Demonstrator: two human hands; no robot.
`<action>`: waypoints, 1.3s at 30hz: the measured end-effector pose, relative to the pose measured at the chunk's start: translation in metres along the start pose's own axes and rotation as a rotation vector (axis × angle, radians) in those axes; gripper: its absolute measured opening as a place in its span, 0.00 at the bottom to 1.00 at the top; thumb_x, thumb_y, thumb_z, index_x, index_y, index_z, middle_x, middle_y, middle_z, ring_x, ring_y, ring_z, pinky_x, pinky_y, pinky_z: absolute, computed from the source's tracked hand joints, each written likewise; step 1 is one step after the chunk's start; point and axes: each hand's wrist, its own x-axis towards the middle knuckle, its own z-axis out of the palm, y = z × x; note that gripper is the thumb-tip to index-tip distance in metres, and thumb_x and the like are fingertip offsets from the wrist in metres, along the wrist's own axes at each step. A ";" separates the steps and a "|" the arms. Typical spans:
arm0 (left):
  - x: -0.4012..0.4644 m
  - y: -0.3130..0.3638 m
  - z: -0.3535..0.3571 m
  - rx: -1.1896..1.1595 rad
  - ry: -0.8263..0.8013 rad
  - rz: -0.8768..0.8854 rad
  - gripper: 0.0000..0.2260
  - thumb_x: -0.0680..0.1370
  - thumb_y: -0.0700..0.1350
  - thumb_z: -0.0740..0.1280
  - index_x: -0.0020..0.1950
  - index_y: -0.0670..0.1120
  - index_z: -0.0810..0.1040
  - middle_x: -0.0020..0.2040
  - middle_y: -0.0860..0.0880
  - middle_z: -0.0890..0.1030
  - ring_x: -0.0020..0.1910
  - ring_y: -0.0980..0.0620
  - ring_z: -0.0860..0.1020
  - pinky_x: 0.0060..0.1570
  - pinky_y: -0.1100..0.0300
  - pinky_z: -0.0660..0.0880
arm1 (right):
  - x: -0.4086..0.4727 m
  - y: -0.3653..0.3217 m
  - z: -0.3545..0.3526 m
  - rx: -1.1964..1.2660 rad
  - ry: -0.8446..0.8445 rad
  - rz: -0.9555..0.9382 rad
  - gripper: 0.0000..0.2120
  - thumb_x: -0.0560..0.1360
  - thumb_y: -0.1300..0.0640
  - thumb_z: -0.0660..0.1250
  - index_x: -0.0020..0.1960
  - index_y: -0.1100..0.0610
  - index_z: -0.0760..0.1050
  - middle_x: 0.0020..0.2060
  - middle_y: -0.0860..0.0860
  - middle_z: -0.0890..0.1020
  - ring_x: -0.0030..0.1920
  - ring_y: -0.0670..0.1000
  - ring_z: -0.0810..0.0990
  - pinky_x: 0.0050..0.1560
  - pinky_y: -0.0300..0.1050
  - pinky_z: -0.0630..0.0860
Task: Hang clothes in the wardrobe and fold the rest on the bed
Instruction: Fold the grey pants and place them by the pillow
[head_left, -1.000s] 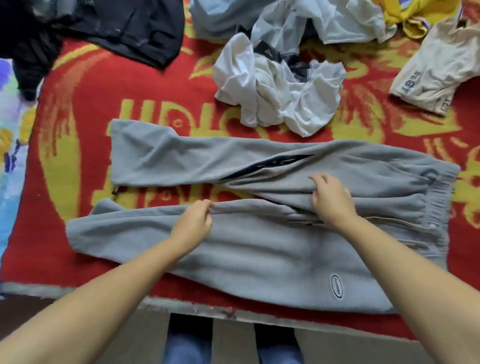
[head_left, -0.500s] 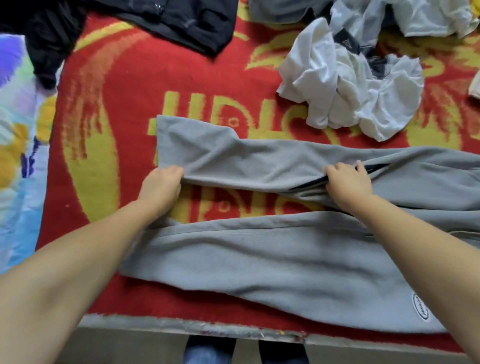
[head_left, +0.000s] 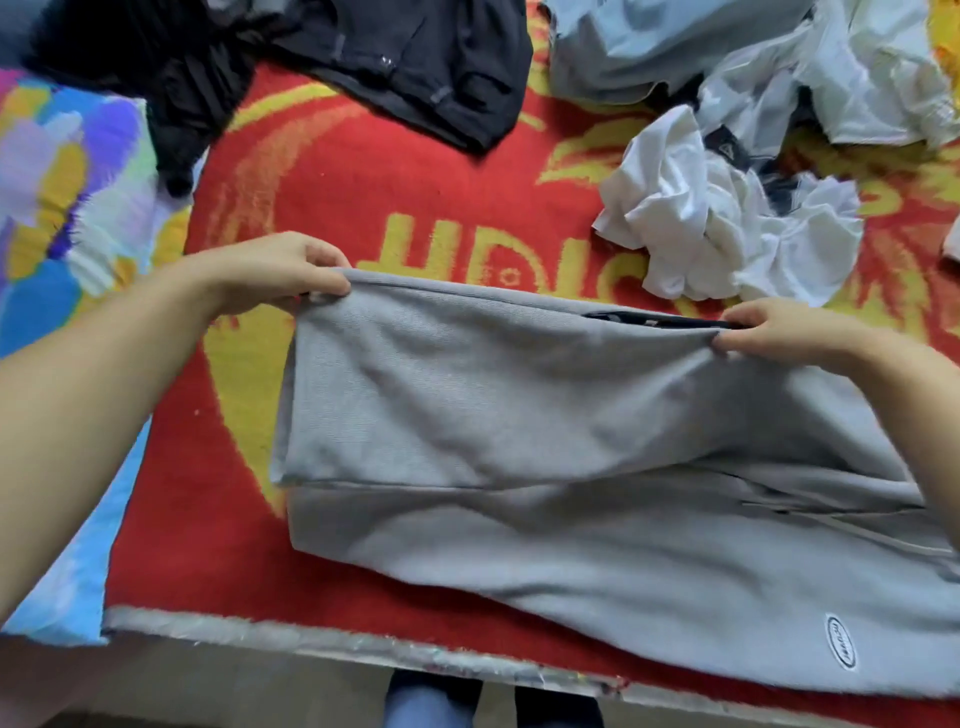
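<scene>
A red and yellow blanket (head_left: 363, 171) is covering the bed, and the grey sweatpants (head_left: 571, 545) are lying across its near right part, with the near leg flat and running off toward the right edge of the view. The far leg is being folded toward the person over the near one, so its cuff end is sitting just above the lower cuff at the left.

A black garment (head_left: 395, 67) is lying at the far left, a pale blue one (head_left: 649, 47) at the far middle, and a crumpled white shirt (head_left: 727, 218) just beyond the sweatpants on the right; all appear to be waiting their turn.

The left hand (head_left: 275, 270) is pinching the far corner of the raised cuff between thumb and curled fingers. The right hand (head_left: 779, 332) is pinching the same far edge nearer the crotch, fingers curled on the cloth, where a dark lining strip is showing.

To do this fold well, the person is probably needing to keep the edge taut between both hands, lower it so cuff meets cuff and the outer seams line up, then smooth the slack wrinkles in the middle toward the waistband. Letting one hand drop sooner would likely skew the legs.
</scene>
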 end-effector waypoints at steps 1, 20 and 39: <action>0.016 -0.006 0.005 0.018 0.054 -0.044 0.03 0.75 0.40 0.66 0.43 0.45 0.79 0.34 0.49 0.73 0.32 0.53 0.70 0.35 0.61 0.70 | 0.012 -0.005 0.011 -0.046 0.076 -0.010 0.07 0.74 0.51 0.65 0.46 0.53 0.80 0.43 0.57 0.82 0.39 0.51 0.78 0.38 0.42 0.71; -0.009 -0.131 0.132 0.208 0.775 0.089 0.14 0.75 0.41 0.69 0.57 0.37 0.73 0.50 0.38 0.75 0.50 0.38 0.74 0.53 0.48 0.69 | -0.045 0.020 0.213 -0.280 0.101 -0.111 0.22 0.76 0.61 0.62 0.69 0.58 0.70 0.65 0.54 0.74 0.66 0.56 0.71 0.60 0.49 0.72; -0.170 -0.076 0.110 0.246 -0.003 0.084 0.07 0.73 0.39 0.70 0.40 0.51 0.77 0.34 0.53 0.78 0.31 0.62 0.73 0.34 0.66 0.68 | -0.050 -0.021 0.205 -0.434 -0.101 -0.237 0.06 0.73 0.55 0.65 0.48 0.51 0.68 0.55 0.53 0.75 0.57 0.57 0.73 0.62 0.52 0.66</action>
